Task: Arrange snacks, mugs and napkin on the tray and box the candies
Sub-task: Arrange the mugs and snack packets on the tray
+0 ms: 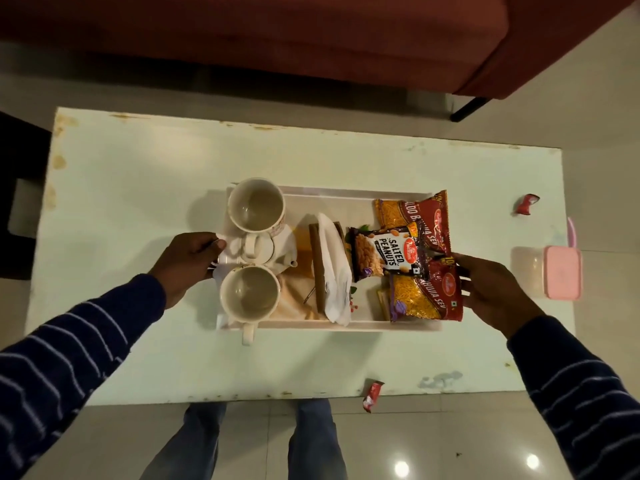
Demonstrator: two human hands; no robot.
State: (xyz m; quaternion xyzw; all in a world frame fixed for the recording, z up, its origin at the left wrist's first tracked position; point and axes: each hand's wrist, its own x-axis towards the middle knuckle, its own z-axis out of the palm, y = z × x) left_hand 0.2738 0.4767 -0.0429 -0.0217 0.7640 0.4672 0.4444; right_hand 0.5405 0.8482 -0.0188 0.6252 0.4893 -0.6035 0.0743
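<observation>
A worn pale rectangular table (138,174) with chipped edges is set on glossy light tiled floor (433,445) showing lamp glare, backed by a dark red upholstered sofa (311,39).

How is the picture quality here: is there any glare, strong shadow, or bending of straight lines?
Head view: dim, warm light; two glare spots on the glossy floor; the mugs cast soft shadows leftward on the table; the wide lens bows the table's edges; sleeves look slightly smeared, while the peanuts packet print stays readable.
</observation>
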